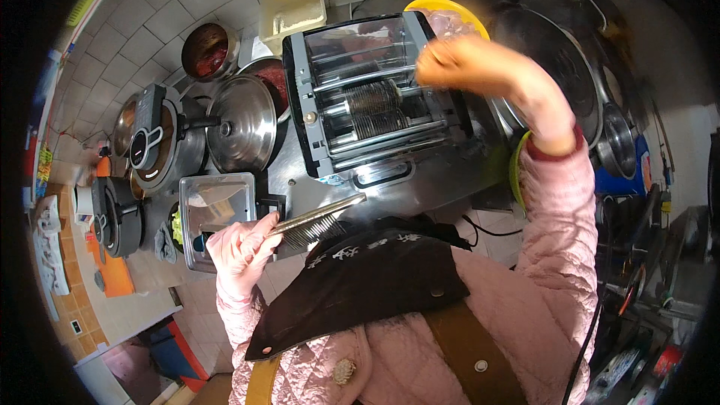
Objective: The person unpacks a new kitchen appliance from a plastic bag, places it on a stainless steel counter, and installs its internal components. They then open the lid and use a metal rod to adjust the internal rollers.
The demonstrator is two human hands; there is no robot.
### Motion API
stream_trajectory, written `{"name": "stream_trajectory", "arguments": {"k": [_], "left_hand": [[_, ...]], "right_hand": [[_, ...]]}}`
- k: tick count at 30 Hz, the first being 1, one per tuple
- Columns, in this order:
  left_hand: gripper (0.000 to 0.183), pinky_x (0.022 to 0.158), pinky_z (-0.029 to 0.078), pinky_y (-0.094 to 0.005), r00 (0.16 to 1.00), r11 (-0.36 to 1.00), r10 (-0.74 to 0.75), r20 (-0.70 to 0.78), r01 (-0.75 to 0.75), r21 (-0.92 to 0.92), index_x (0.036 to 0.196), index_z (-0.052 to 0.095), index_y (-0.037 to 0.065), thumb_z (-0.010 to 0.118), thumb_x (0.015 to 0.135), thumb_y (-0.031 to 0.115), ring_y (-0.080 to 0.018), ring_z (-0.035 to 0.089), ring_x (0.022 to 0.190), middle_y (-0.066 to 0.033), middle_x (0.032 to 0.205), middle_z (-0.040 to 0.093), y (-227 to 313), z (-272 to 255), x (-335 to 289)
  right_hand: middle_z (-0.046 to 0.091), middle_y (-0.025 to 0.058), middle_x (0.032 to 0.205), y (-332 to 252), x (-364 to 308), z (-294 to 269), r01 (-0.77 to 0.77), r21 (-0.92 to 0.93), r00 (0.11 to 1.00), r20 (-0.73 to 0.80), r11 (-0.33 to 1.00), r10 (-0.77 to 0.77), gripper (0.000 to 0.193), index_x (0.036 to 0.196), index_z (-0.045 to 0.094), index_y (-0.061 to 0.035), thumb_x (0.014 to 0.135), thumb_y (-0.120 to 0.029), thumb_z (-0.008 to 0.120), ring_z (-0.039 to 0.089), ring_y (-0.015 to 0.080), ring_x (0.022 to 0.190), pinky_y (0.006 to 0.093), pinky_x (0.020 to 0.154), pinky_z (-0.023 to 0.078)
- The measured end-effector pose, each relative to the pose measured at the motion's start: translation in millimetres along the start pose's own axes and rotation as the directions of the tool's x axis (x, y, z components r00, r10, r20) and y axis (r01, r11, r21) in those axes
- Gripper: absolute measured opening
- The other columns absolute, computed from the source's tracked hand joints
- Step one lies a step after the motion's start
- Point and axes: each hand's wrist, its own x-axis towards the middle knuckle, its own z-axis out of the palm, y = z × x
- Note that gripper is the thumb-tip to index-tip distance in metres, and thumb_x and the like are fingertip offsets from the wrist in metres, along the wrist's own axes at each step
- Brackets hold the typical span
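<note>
My left hand (244,251) clamps a comb (324,213) pointing rightward; my right hand (457,62) blurs, grip unclear. Beyond the machine (375,105), a bowl (474,14) holds meat (447,22).

A shiny metal table (476,172) carries a grey and black machine (371,97) with rollers, set close to the middle of its front edge. Toward the back edge stand a pale yellow tub (294,28), a metal bowl (196,43) with dark red contents and, farther right, a yellow bowl (471,16) of meat. Toward the left end are 2 grey cookers (191,150), with a clear plastic box (214,199) by the front edge.
</note>
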Motion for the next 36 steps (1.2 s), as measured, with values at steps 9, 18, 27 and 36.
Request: {"name": "stream_trajectory", "arguments": {"k": [9, 18, 27, 36], "left_hand": [[0.033, 0.056, 0.044, -0.0279, 0.988, 0.985, 0.149, 0.048, -0.153, 0.085, 0.105, 0.075, 0.015, 0.082, 0.074, 0.024, -0.0140, 0.054, 0.057, 0.0036, 0.069, 0.059, 9, 10, 22], [0.048, 0.052, 0.043, -0.0267, 0.843, 0.826, 0.501, 0.194, -0.533, 0.185, 0.130, 0.061, 0.020, 0.073, 0.085, 0.033, -0.0096, 0.050, 0.061, 0.0085, 0.076, 0.052, 48, 35, 63], [0.053, 0.056, 0.043, -0.0255, 0.756, 0.716, 0.648, 0.093, -0.646, 0.264, 0.130, 0.058, 0.016, 0.071, 0.087, 0.044, -0.0086, 0.052, 0.067, 0.0089, 0.084, 0.056, 60, 56, 83], [0.028, 0.065, 0.049, -0.0297, 0.918, 0.893, 0.396, -0.018, -0.390, -0.226, 0.103, 0.073, 0.010, 0.078, 0.078, 0.024, -0.0173, 0.071, 0.078, -0.0011, 0.093, 0.075, 42, 43, 99]], "right_hand": [[0.072, 0.0125, 0.093, 24, -137, 80, -0.299, 0.001, 0.926, 0.240, 0.954, 0.291, 0.028, 0.111, 0.065, -0.0018, 0.083, -0.006, 0.068, 0.071, 0.0253, 0.087, 0.0346, 0.078, 0.054], [0.062, 0.0138, 0.127, -12, -93, 122, 0.235, 0.470, 0.971, -0.152, 0.851, -0.184, 0.036, 0.132, 0.056, -0.0008, 0.101, -0.020, 0.056, 0.061, 0.0241, 0.113, 0.0352, 0.098, 0.046], [0.059, 0.0169, 0.128, -17, -50, 163, 0.326, 0.620, 0.857, 0.124, 0.714, -0.500, 0.035, 0.132, 0.053, -0.0004, 0.104, -0.020, 0.048, 0.059, 0.0265, 0.114, 0.0329, 0.099, 0.045], [0.058, 0.0094, 0.134, 5, -55, 172, -0.053, 0.859, 0.952, 0.197, 0.509, -0.234, 0.055, 0.143, 0.046, 0.0004, 0.100, -0.033, 0.058, 0.055, 0.0136, 0.122, 0.0296, 0.104, 0.043]]}}
